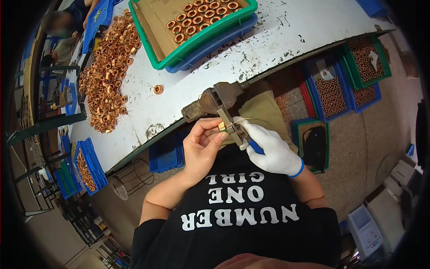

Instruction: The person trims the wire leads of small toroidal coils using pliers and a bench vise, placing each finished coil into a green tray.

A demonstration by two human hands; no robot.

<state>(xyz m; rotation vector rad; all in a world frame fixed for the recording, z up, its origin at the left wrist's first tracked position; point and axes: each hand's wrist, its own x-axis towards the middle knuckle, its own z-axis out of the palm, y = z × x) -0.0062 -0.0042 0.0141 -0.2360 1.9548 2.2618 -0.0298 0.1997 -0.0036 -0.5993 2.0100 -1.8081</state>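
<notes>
My bare left hand [204, 145] pinches a small copper-wound ring coil [222, 127] between thumb and fingers, close against a flat metal bar [228, 123] fixed at the vise. My right hand [271, 150], in a white knit glove with a blue cuff, is wrapped round a blue-handled hand tool [256, 146] that looks like pliers. Its jaws are mostly hidden behind the bar and my fingers. A thin wire end sticks out beside the gloved fingertips. Just beyond both hands, a rusty bench vise [215, 99] is mounted on the table edge.
A heap of copper coils [107, 71] covers the table's left side, with one loose coil [158, 89] nearby. A green tray [197, 49] holds rows of coils. Crates of coils [331, 96] stand on the floor at right. Another person [67, 27] is at far left.
</notes>
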